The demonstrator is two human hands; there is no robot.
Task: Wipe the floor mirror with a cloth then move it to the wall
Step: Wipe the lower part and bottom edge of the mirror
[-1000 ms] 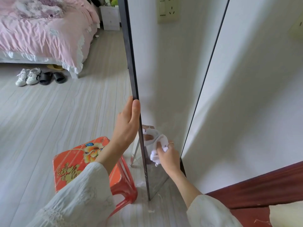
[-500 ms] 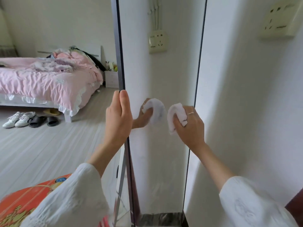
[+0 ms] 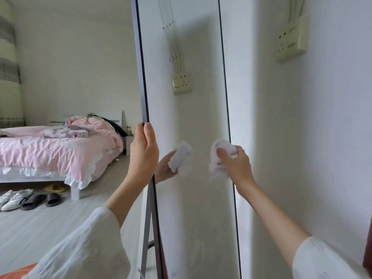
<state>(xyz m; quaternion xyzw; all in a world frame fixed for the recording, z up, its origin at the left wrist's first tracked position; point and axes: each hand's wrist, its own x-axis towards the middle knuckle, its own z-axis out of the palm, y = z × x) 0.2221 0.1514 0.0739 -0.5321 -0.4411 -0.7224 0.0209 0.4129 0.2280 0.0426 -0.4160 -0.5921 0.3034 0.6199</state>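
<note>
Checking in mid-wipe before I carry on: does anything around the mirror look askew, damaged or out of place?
Nothing stands out. The floor mirror shows no cracks; the left hand grips its left frame edge, and the right hand holds the white cloth at its glass near the right edge.

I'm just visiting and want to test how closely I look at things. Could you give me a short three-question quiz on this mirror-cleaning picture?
1. True or false: the left hand grips the dark edge of the floor mirror.
2. What does the right hand hold? A) a spray bottle B) a white cloth C) a sponge on a stick
3. Fill in: on the floor beside the pink bed lie white sneakers and dark ____.

Key
1. True; its fingers curl round the frame.
2. B; the cloth is bunched against the glass near the mirror's right edge.
3. Slippers.
</note>
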